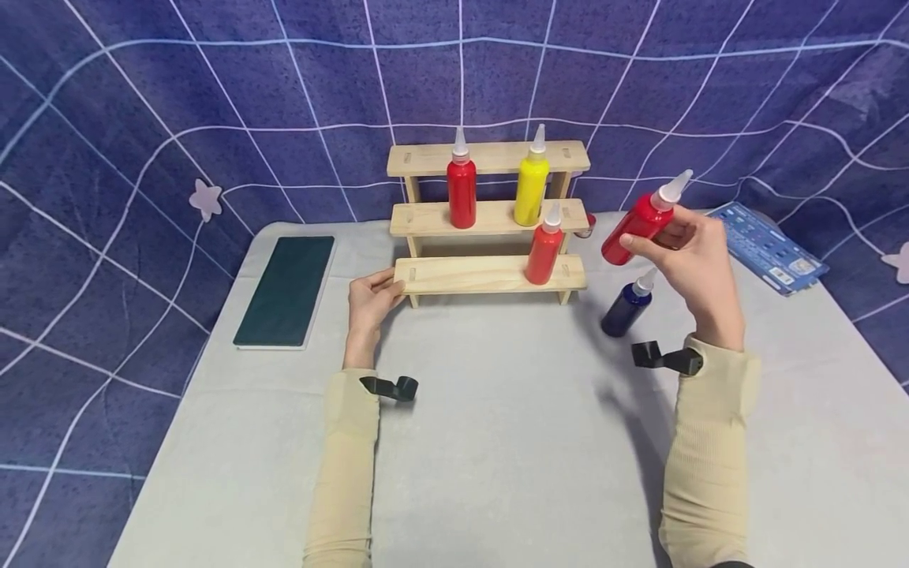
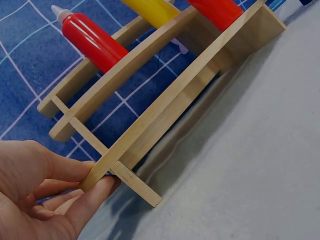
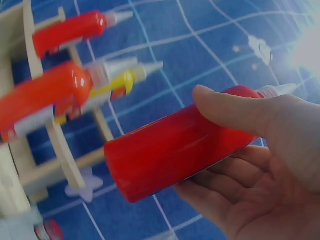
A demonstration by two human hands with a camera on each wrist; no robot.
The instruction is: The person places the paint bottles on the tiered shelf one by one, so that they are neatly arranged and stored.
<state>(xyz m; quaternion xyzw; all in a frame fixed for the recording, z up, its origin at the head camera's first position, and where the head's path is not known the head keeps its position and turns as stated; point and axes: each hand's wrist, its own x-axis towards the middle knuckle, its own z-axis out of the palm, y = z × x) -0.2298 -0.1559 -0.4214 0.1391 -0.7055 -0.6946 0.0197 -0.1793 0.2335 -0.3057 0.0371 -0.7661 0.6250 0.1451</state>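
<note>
My right hand holds a red squeeze bottle tilted in the air, right of a three-tier wooden rack. In the right wrist view thumb and fingers wrap that bottle, its white nozzle pointing away. With thumb and fingers my left hand pinches the left end of the rack's lowest shelf. On the middle shelf stand a red bottle and a yellow bottle. An orange-red bottle is upright at the lowest shelf's right. Below my right hand, a dark blue bottle stands on the table.
A dark green flat box or book lies on the table's left. At the right back is a blue printed packet. A small red-ended item sits behind the rack's right side. Blue grid-patterned cloth hangs behind the white-covered table.
</note>
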